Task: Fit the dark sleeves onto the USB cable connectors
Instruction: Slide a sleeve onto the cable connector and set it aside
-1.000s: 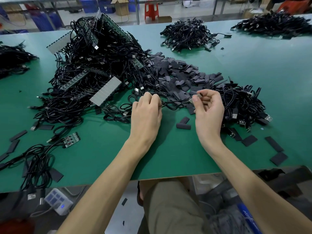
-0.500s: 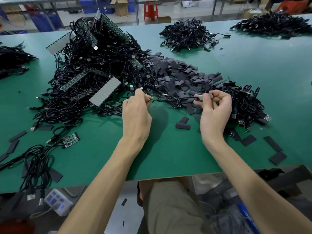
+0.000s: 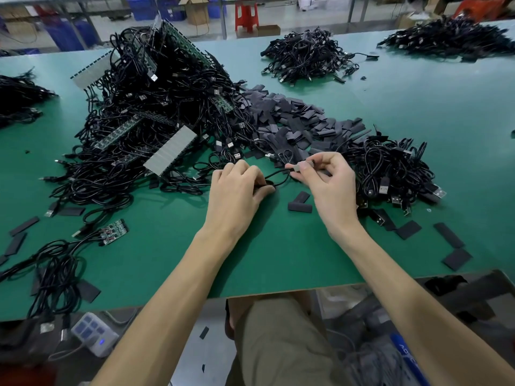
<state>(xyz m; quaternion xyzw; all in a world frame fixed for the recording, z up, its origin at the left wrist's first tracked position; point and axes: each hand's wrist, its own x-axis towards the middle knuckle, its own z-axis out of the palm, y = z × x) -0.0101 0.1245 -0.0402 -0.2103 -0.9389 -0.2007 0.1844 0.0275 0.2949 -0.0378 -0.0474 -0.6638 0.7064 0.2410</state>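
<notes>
Just below the sleeve pile (image 3: 292, 118), right hand (image 3: 331, 188) pinches a USB connector (image 3: 302, 166), left hand (image 3: 234, 196) curls fingers round its cable (image 3: 278, 173)

- Big cable pile (image 3: 156, 107) sits back left on table (image 3: 278, 260).
- Sleeve heap (image 3: 287, 118) lies right of it, behind both hands.
- Smaller cable pile (image 3: 390, 168) is just right of right hand (image 3: 328, 188).
- One cable (image 3: 276, 173) runs btw left hand (image 3: 237, 193) & right hand.
- Two loose sleeves (image 3: 299, 203) lie on table btw the hands, in front of that cable.
- Power strip (image 3: 93, 334) is below table's front edge, far left.
</notes>
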